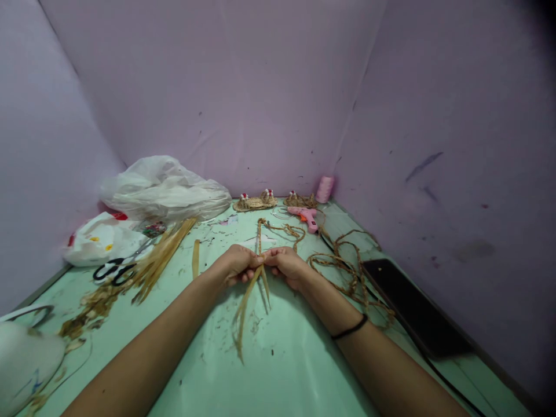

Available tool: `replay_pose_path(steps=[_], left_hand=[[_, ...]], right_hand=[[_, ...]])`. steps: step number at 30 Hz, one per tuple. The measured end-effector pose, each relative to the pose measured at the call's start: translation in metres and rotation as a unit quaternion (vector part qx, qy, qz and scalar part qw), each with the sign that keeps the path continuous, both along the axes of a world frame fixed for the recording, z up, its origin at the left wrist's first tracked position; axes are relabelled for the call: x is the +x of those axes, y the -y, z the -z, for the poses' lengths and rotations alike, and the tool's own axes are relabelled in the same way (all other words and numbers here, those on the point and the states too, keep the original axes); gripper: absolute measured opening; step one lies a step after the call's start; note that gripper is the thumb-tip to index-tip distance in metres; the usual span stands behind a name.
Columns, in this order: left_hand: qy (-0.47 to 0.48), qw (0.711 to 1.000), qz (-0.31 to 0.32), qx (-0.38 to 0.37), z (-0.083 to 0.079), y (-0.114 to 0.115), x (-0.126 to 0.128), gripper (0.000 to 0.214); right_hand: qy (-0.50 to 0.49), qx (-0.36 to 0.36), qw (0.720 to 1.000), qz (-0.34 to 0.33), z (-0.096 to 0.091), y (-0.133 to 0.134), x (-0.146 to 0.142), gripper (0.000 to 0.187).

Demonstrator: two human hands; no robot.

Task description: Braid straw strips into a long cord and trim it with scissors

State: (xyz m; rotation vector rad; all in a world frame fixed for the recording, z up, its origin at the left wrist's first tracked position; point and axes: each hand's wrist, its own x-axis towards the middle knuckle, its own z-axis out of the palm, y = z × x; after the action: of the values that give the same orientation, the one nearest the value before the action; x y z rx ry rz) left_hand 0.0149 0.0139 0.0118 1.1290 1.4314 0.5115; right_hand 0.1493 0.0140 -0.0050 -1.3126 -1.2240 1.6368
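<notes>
Plaiting appears partway: plaited cord [259, 234] extends beyond the hands, loose straw strands [245, 307] trail unworked on the surface [295, 359]. The left hand [234, 265] and right hand [286, 265] are closed, pinching the strands at the junction.

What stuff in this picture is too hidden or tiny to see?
Head view: how the straw strips cross between the left hand and right hand, hidden by curled fingers.
Head view: the white object at lower left, cut off by the edge.
Head view: small woven pieces by the back wall, too small for detail.
Head view: inside of the white plastic bag, hidden by its wall.
</notes>
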Motion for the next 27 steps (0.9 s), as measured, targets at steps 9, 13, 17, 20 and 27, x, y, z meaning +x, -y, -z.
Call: replay_pose_path(steps=[9,13,17,20,27], left_hand=[[-0.041,0.999,0.006,0.005,-0.003,0.000,-0.004,0.031],[-0.011,1.000,-0.009,0.008,-0.002,0.002,-0.003,0.023],[-0.006,1.000,0.012,0.024,-0.001,0.002,-0.006,0.019],[0.010,0.999,0.041,0.028,0.000,0.000,-0.011,0.014],[-0.004,1.000,-0.004,0.017,-0.007,0.001,-0.008,0.016]], right_hand=[[-0.040,0.002,0.997,-0.069,-0.002,-0.001,0.006,0.013],[-0.047,-0.006,0.996,-0.072,0.000,-0.001,0.006,0.012],[-0.023,-0.020,0.999,-0.030,0.003,-0.001,0.002,0.005],[-0.037,-0.016,0.999,-0.017,0.002,-0.001,0.001,0.007],[0.046,0.058,0.997,-0.038,0.005,-0.005,0.001,0.006]])
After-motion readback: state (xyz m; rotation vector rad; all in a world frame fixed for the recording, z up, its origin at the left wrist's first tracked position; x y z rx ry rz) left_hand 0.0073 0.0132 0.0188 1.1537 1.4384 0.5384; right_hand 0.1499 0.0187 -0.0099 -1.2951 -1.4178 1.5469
